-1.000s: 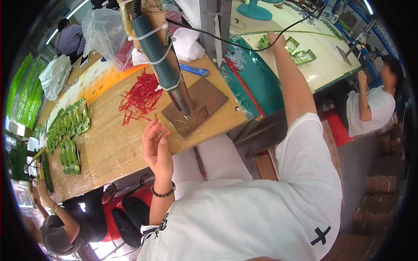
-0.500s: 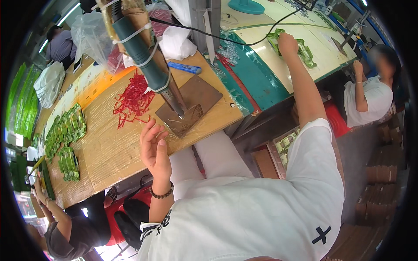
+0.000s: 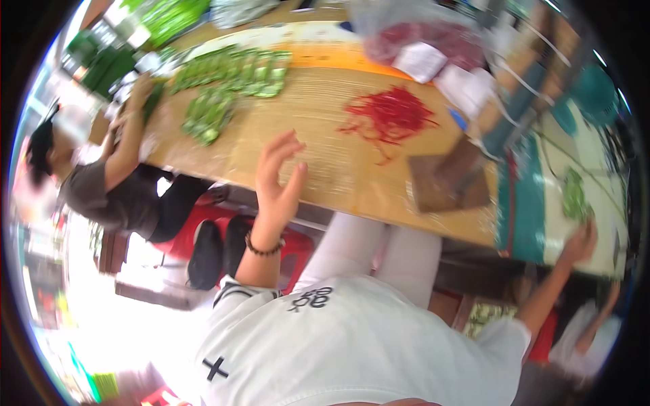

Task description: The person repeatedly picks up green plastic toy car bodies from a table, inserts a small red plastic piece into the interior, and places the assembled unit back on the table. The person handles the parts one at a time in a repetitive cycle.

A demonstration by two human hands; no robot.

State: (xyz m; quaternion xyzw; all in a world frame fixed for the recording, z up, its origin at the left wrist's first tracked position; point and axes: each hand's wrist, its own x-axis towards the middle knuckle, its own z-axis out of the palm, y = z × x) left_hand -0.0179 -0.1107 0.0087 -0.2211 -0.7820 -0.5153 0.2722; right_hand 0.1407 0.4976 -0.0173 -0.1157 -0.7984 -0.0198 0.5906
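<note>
My left hand (image 3: pixel 277 179) is raised just over the near edge of the wooden table (image 3: pixel 318 152). Its fingers are loosely curled and apart, with nothing between them. My right arm stretches far to the right, and the right hand (image 3: pixel 580 245) is at the near end of some green moulded parts (image 3: pixel 574 193) on the pale right-hand worktop. Blur hides whether its fingers grip them. Several more green parts (image 3: pixel 230 71) lie in rows at the table's far left, with a smaller group (image 3: pixel 206 116) in front.
A heap of red strips (image 3: pixel 393 115) lies mid-table. Right of it, a teal tool (image 3: pixel 511 111) strapped to a post stands over a brown plate (image 3: pixel 433 189). Plastic bags (image 3: pixel 433 34) sit behind. Another person (image 3: pixel 101 176) works at the left end; a second person (image 3: pixel 589 338) is at right.
The whole view has swung left, so the table and tool appear farther right. My left hand remains raised and loosely curled. My right hand is still by the green parts, now at the picture's right edge.
</note>
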